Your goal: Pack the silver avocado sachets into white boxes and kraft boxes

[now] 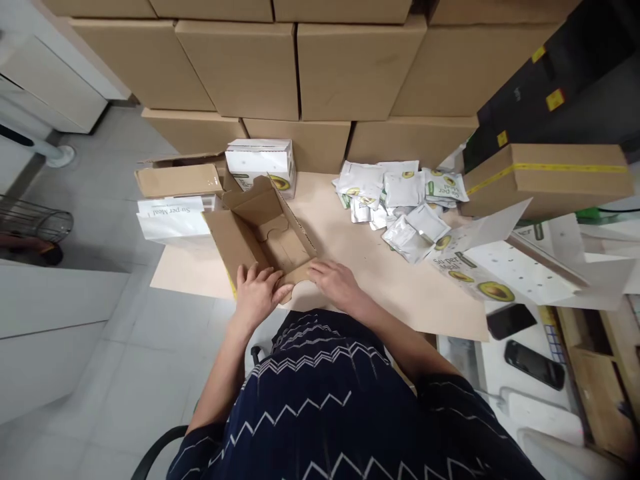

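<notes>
An open brown cardboard box lies on the table close to my body, its inside showing a curved cut-out in the bottom flaps. My left hand grips the near left corner, fingers over the side wall and thumb along the near edge. At the near right corner, my right hand pinches the box's edge with its fingers closed. Some of the fingertips are hidden behind the cardboard. Right of the box lies a pile of white sachets with avocado prints.
Stacked cartons wall off the back. White printed boxes stand behind and at the left. An open white box tilts at the right, near a taped brown carton. Two dark handheld devices lie at the lower right.
</notes>
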The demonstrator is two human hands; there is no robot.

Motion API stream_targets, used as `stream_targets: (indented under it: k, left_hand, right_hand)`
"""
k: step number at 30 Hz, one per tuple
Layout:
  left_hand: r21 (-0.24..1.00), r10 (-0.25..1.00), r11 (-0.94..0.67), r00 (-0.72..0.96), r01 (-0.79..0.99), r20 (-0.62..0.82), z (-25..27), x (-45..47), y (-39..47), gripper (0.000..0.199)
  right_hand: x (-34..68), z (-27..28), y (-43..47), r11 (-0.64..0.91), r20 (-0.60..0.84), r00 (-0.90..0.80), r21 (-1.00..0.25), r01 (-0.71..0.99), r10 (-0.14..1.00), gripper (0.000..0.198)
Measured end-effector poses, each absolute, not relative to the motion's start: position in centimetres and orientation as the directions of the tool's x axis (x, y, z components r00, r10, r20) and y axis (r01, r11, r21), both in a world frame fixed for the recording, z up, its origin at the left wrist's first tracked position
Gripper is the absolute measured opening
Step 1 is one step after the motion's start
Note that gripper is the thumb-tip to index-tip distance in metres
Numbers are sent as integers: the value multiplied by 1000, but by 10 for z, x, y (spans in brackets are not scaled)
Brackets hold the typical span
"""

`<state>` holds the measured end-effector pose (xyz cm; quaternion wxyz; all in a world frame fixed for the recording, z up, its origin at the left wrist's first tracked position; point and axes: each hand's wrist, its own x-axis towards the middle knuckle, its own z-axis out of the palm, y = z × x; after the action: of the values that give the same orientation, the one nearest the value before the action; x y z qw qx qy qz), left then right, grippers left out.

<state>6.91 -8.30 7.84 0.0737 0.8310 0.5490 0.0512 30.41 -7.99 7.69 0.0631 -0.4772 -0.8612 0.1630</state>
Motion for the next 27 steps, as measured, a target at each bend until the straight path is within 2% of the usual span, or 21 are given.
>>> stream_targets:
  k: [3,6,8,12,15,17,19,21,23,25,27]
  left_hand:
    - [169,923,-371,382,913,-38,55,77,-89,48]
    - [181,951,-299,308,937,-19,38,87,-91,32]
    - [201,959,-278,283,939,7,32,95,-95,22]
    - [211,928,-369,372,905,25,30,119,-110,23]
    - [193,919,-391,393,900,31,29,135,-120,25]
    - [194,925,-378,379,905,33,29,140,-122,25]
    - [211,926,-375,377,903,30,29,141,-119,25]
    - [226,919,-389,394,893,24,30,141,-115,24]
    - [228,908,-412,419,882,19,31,141,-110,24]
    - [217,897,-434,441,875,16,31,142,-108,25]
    - [201,890,-449,456,870,16,30,143,-107,25]
  right_hand:
    - [314,65,-89,486,-92,-561,-397,778,823,37]
    - [320,69,-95,474,-156,-602,-477,740,783,29]
    - [323,81,-97,456,-98,-597,-552,698,796,31]
    - [338,105,-98,399,75,-469,-654,643,880,39]
    - [361,102,-95,243,51,-293,-700,671,955,37]
    - [380,86,-92,97,-2,-159,-787,609,987,33]
    - [401,64,-85,-78,-116,-62,-896,436,991,35]
    - [423,39,-76,-240,-242,21,-943,231,970,43]
    - [447,17,-63,-331,-307,159,-929,164,939,51]
    - [473,-3,-50,-416,-304,345,-850,321,888,55]
    - [497,-20,-38,-550,-294,489,-638,540,821,69]
